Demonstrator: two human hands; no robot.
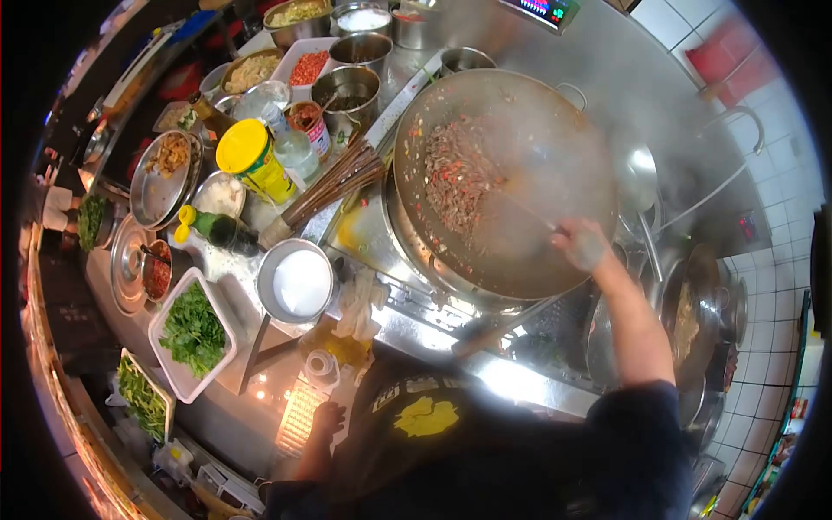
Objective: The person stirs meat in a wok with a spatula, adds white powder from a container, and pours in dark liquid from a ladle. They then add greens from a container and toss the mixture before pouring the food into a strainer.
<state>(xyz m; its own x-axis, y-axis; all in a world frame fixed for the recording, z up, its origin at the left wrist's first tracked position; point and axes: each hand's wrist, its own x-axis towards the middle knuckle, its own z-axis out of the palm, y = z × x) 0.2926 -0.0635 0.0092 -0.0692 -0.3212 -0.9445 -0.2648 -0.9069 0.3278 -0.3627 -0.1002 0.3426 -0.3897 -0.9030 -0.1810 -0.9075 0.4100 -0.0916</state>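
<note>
My right hand (585, 245) is closed around the handle of a long cooking utensil (530, 211) reaching into a large wok (511, 276). Steam and food hide the utensil's head. Browned shredded meat (455, 178) with red pepper bits lies in the wok's left half, and steam drifts over the right half. My left hand (328, 418) hangs low by my apron with fingers curled, and nothing shows in it. Close above it stands a jug of yellow oil (334, 354) with a pale cloth (355, 316) beside it.
Left of the wok are a bamboo brush (334, 186), a pot of white powder (302, 282), a yellow tub (247, 149) and a tray of greens (195, 329). A large ladle (641, 182) rests right of the wok, near another wok (689, 312). Seasoning pots (345, 91) line the back.
</note>
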